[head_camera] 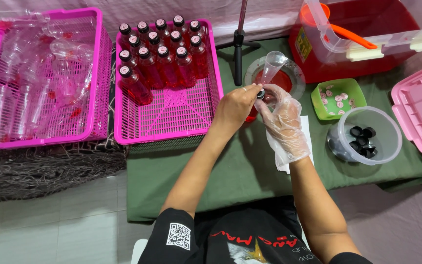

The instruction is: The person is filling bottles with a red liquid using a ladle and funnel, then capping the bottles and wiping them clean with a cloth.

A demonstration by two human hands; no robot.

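My left hand (235, 108), bare with a ring, wraps around a small bottle of red liquid (251, 116) and mostly hides it. My right hand (284, 122), in a clear plastic glove, pinches the black cap (261, 94) at the bottle's top. Both hands meet over the green cloth (230, 171), just in front of a round bowl of red liquid (293, 78) with a clear measuring cylinder (272, 66) standing tilted in it.
A pink basket (172, 117) holds several capped red bottles at its far end. Another pink basket (40, 78) at left holds empty clear bottles. A clear tub of black caps (365, 137), a green dish of small discs (338, 98), a red container (362, 34) and a pink lid (418, 112) sit at right.
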